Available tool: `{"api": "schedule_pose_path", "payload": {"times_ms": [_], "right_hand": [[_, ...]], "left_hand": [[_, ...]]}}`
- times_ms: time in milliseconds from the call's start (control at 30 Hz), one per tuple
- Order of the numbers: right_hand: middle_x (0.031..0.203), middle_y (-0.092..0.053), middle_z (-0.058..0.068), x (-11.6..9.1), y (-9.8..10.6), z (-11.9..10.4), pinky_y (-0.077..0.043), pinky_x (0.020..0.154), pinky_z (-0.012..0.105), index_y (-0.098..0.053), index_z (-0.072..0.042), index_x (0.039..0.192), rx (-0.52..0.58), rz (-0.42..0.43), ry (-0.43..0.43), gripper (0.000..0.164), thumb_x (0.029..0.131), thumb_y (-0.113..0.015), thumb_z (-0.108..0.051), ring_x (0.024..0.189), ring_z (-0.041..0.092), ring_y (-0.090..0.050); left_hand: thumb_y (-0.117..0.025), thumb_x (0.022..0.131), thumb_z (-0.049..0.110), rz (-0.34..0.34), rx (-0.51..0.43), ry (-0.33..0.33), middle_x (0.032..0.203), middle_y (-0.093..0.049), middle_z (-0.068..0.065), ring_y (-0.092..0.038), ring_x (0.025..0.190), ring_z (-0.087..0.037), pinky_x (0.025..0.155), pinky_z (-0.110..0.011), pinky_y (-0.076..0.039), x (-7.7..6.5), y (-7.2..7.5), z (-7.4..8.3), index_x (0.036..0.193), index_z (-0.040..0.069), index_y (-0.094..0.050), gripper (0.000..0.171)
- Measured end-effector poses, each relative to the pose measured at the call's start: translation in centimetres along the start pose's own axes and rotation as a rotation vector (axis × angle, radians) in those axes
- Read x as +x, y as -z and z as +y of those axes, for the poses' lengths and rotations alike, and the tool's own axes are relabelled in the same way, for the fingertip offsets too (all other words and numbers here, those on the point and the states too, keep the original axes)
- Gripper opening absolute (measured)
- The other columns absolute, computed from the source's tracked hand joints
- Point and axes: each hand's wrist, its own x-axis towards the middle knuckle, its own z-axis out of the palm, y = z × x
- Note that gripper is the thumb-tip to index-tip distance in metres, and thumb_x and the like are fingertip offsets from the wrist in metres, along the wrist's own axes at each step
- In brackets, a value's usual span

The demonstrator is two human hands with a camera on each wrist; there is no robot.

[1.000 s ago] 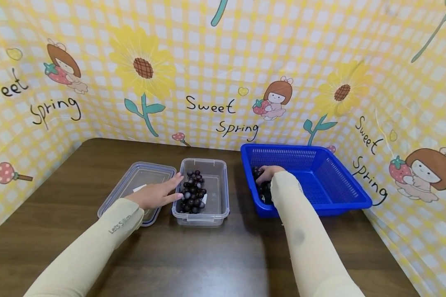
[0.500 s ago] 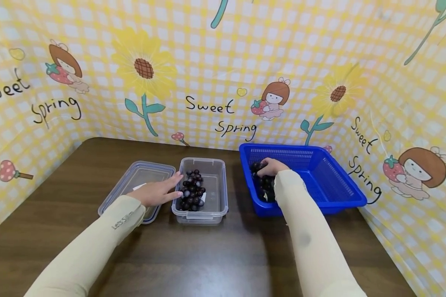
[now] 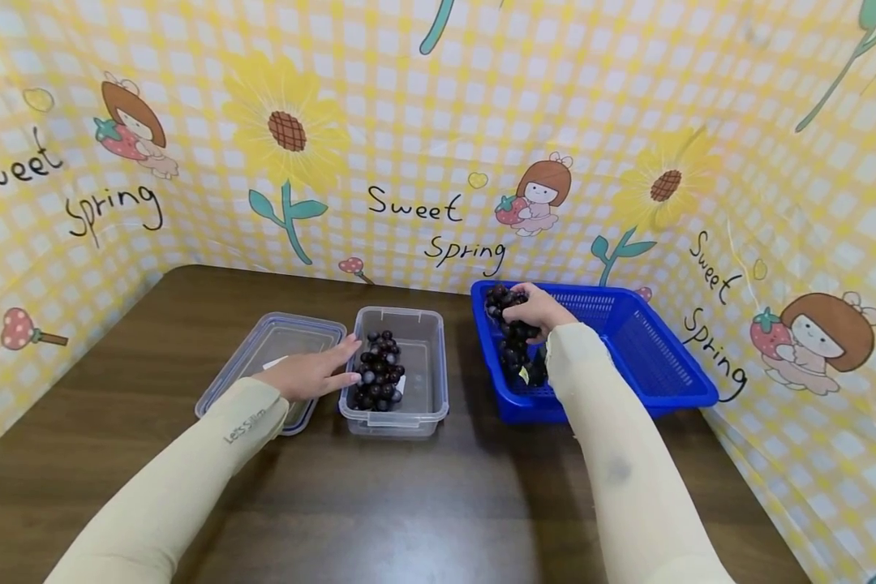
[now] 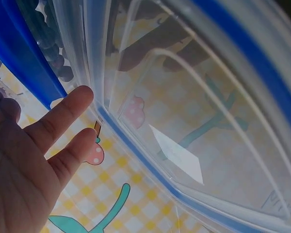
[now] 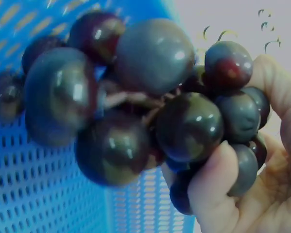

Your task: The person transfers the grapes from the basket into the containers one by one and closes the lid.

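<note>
My right hand (image 3: 538,310) grips a bunch of dark grapes (image 3: 498,302) at the left side of the blue basket (image 3: 672,399). Up close in the right wrist view, the thumb and fingers curl round the grapes (image 5: 189,127). Below that hand, more dark grapes (image 3: 513,357) sit in the basket. My left hand (image 3: 312,375) lies with straight fingers against the left rim of a clear plastic box (image 3: 427,357). Inside the box, along its left side, rests another bunch of grapes (image 3: 378,377). In the left wrist view the left hand's fingers (image 4: 63,116) are extended.
A clear lid with a blue seal (image 3: 263,334) lies left of the box, partly under the left forearm. The wooden table (image 3: 380,511) carries everything. A yellow checked cloth (image 3: 409,122) with printed flowers hangs behind and at both sides.
My right hand has risen slightly within the basket, lifting the grape bunch towards its back left rim. My left hand stays by the box.
</note>
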Motion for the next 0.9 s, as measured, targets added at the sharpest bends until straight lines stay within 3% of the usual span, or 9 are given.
{"api": "schedule_pose_path", "payload": {"times_ms": [167, 400, 700, 900], "right_hand": [[0.141, -0.033, 0.017, -0.4, 0.6, -1.1, -0.051, 0.078, 0.051, -0.028, -0.014, 0.146, 0.005, -0.010, 0.013, 0.067, 0.087, -0.058, -0.009, 0.118, 0.033, -0.042], [0.142, -0.033, 0.017, -1.2, 1.7, -2.9, -0.048, 0.065, 0.038, -0.024, -0.016, 0.147, 0.065, -0.023, 0.036, 0.068, 0.088, -0.057, -0.010, 0.113, 0.030, -0.042], [0.139, -0.037, 0.014, -1.7, 0.4, -3.7, -0.045, 0.060, 0.032, -0.026, -0.018, 0.146, 0.131, -0.065, 0.015, 0.068, 0.086, -0.056, -0.011, 0.100, 0.025, -0.043], [0.121, -0.045, 0.013, -1.7, -0.7, -4.0, -0.042, 0.053, 0.027, -0.028, -0.019, 0.144, 0.222, -0.074, 0.029, 0.067, 0.084, -0.055, -0.011, 0.084, 0.020, -0.047]], "left_hand": [[-0.035, 0.101, 0.050, 0.005, 0.008, -0.002, 0.157, -0.004, -0.023, -0.019, 0.140, -0.042, 0.109, -0.056, -0.022, 0.2, -0.1, -0.1, 0.152, -0.002, -0.012, 0.076], [-0.034, 0.101, 0.052, 0.030, 0.010, 0.000, 0.158, -0.004, -0.020, -0.022, 0.139, -0.042, 0.107, -0.057, -0.025, 0.4, 0.4, 0.0, 0.153, 0.001, -0.012, 0.077], [-0.036, 0.101, 0.049, 0.031, 0.024, 0.000, 0.157, -0.006, -0.022, -0.024, 0.138, -0.043, 0.108, -0.057, -0.024, 0.0, -0.1, -0.5, 0.152, -0.001, -0.014, 0.075], [-0.036, 0.101, 0.052, 0.042, 0.022, -0.013, 0.157, -0.008, -0.022, -0.026, 0.137, -0.043, 0.107, -0.057, -0.025, 0.0, -0.4, -0.8, 0.152, -0.001, -0.015, 0.077]]}}
